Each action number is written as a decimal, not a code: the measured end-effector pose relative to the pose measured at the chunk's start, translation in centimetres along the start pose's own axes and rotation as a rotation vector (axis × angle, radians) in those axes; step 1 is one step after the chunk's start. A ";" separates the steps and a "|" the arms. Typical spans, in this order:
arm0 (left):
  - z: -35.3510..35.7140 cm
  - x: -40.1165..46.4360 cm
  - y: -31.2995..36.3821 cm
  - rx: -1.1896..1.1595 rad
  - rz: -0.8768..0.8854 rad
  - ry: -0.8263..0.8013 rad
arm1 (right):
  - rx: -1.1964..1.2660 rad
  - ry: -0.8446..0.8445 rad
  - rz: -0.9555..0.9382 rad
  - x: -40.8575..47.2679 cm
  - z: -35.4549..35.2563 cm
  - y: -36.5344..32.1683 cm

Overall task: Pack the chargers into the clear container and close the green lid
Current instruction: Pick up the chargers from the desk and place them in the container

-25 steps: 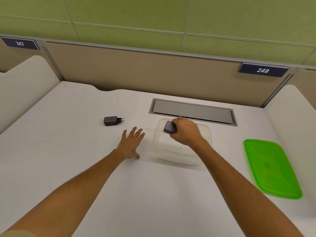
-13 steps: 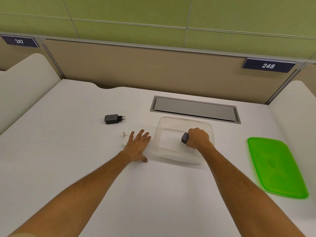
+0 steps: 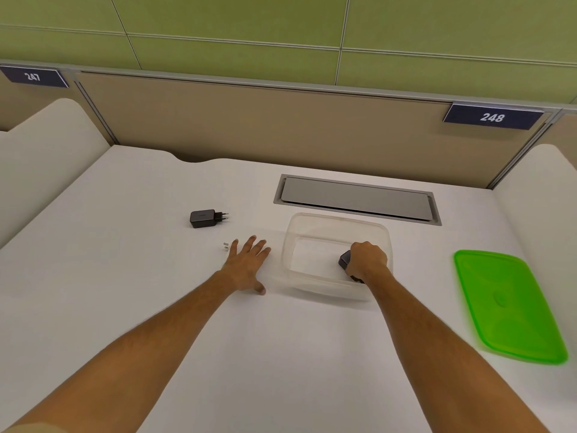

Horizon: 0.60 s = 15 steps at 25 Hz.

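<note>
Your right hand (image 3: 367, 259) is closed round a dark charger (image 3: 344, 259) down inside the clear container (image 3: 335, 221) at frame centre, while your flat, open left hand (image 3: 246, 265) sits nearer the black charger (image 3: 204, 218) up-left, lying crosswise, prongs pointing right

Desk (image 3: 125, 307): smooth, matt white laminate. Container (image 3: 337, 221): clear, faintly glossy plastic. Lid (image 3: 505, 304), right: translucent green plastic, smooth with moulded ridges. Charger (image 3: 203, 218), far left: matt black plastic with metal pins. Cable hatch (image 3: 356, 198): brushed grey metal.
</note>
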<state>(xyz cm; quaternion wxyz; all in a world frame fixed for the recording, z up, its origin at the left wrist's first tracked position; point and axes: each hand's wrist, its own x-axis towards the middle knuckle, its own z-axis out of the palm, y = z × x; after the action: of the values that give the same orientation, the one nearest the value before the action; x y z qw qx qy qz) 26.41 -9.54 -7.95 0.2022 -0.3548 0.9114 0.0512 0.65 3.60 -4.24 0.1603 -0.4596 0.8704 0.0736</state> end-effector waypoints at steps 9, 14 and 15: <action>-1.3 0.7 -2.7 0.039 -0.077 -0.079 | -0.022 0.129 -0.006 0.5 -1.1 -0.4; -1.5 0.7 -3.1 -0.007 -0.085 -0.088 | -0.023 0.257 -0.032 0.6 -3.2 -0.5; -1.6 0.6 -3.1 -0.004 -0.083 -0.082 | -0.022 0.270 -0.027 0.5 -3.5 -0.4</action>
<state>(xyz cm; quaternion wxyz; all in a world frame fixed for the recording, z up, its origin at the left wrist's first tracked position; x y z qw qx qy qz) 27.49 -12.59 -6.59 0.2408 -0.3905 0.8866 0.0592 -0.03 1.99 -1.11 0.0377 -0.4787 0.8770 0.0185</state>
